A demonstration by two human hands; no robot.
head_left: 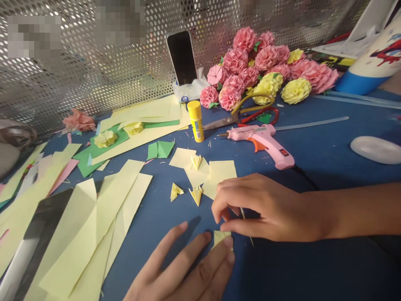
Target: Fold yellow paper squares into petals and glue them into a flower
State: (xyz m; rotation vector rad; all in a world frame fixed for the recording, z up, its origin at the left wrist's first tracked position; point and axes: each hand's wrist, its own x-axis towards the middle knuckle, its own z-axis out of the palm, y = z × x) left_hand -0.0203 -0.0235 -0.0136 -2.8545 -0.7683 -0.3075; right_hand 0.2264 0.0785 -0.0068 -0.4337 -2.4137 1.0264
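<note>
Yellow paper piece: small, down at the lower centre of the frame on the blue tabletop, partly covered by fingers, so its full shape is hidden.
Left hand: comes in from the bottom edge, pretty loose, outer fingers spread apart. The fingertips nearest the right hand rest on the yellow paper piece. Honestly can't tell if it's pinching the piece or just pinning it down.
Right hand: enters from the right edge, fingers bent, thumb stretched out toward the fingertips with a bit of a gap showing. Thumb tip sits right at the top edge of the piece. Can't tell if it's gripping anything.
Thin stick: pokes out above and below the right thumb; can't tell if it's held.
Folded yellow bits: three pointy ones near the middle of the frame, one of them on the pale paper squares.
Pink glue gun: lying right of centre, above the right hand.
Glue stick: standing upright, upper centre.
</note>
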